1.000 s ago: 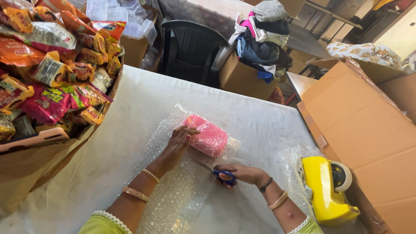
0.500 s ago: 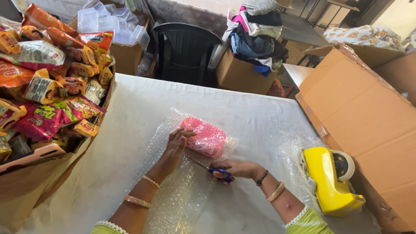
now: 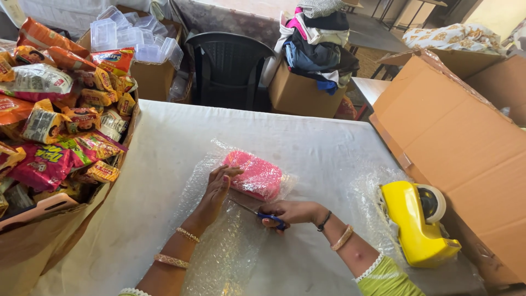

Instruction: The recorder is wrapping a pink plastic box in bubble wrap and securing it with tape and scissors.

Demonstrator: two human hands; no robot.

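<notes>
pink packet (image 3: pixel 255 175) already rolled in bubble wrap (image 3: pixel 227 246) | wrap pressed flat by left hand (image 3: pixel 218 189) | scissors (image 3: pixel 257 211) held closed-fisted in right hand (image 3: pixel 290 212), blades beside left palm | cut judged barely begun

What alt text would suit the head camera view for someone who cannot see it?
A person's right hand cuts a sheet of bubble wrap with blue-handled scissors while the left hand steadies a wrapped pink packet on a white table. A yellow tape dispenser sits to the right.
</notes>
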